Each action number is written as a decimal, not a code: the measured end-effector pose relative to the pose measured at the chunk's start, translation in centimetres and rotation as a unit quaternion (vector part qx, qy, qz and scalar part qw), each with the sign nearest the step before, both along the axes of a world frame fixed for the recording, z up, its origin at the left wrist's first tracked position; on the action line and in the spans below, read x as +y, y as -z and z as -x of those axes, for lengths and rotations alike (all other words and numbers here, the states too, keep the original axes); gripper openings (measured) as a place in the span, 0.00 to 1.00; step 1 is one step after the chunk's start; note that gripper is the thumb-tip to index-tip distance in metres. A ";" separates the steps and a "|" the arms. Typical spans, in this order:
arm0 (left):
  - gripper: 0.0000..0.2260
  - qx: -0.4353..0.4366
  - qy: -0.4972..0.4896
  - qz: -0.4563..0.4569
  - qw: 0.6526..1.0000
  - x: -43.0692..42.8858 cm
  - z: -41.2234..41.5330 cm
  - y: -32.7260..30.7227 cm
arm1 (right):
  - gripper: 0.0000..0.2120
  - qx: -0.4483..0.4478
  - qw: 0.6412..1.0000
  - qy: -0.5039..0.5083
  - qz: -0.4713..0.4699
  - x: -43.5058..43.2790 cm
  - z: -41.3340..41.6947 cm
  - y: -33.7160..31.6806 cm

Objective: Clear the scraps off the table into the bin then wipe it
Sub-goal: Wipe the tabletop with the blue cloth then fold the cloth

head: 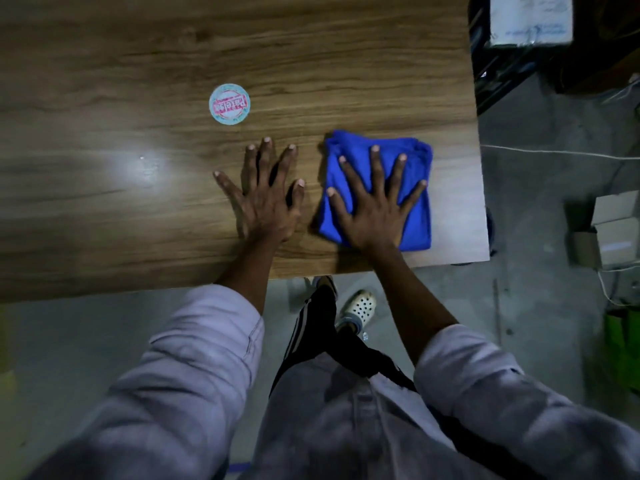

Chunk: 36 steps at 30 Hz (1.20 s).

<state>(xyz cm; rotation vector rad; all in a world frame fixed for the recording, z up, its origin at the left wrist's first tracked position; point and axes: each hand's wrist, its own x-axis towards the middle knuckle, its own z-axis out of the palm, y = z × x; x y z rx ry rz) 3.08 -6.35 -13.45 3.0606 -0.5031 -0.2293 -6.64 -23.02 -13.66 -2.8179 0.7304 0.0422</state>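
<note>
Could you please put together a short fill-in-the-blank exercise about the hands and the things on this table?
1. The right hand lies flat on a folded cloth whose colour is ____.
2. The left hand rests flat on the bare table, to the ____ of the cloth.
3. The pale label with red print is ____ in shape, and neither hand touches it.

Missing words: blue; left; round.

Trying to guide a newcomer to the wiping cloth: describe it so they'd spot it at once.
Start at the wooden table and go to its near right corner. There the right hand presses flat on a folded blue cloth, with the left hand on bare wood beside it. Its bright blue fabric sets it apart from the small round pale label farther off.
</note>
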 end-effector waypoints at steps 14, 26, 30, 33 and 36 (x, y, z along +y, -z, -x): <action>0.27 0.025 -0.002 0.010 1.000 0.2 0.1 -1.3 | 0.30 0.071 0.995 0.058 -0.040 -4.9 5.8 -2.0; 0.28 0.044 -0.001 -0.017 0.999 -0.3 0.1 -1.5 | 0.30 -0.019 0.985 -0.174 0.008 0.4 3.3 -1.0; 0.28 0.046 -0.002 -0.011 0.999 -0.7 0.1 -1.7 | 0.30 0.001 0.993 -0.119 0.023 -3.7 5.7 -1.4; 0.28 0.048 -0.001 -0.015 0.999 -0.8 0.1 -1.6 | 0.30 0.039 0.998 0.045 0.014 -4.9 3.0 -1.7; 0.27 0.042 -0.002 -0.019 0.999 -0.4 -0.1 -1.1 | 0.31 0.046 0.987 0.153 0.003 -3.1 -2.2 -1.4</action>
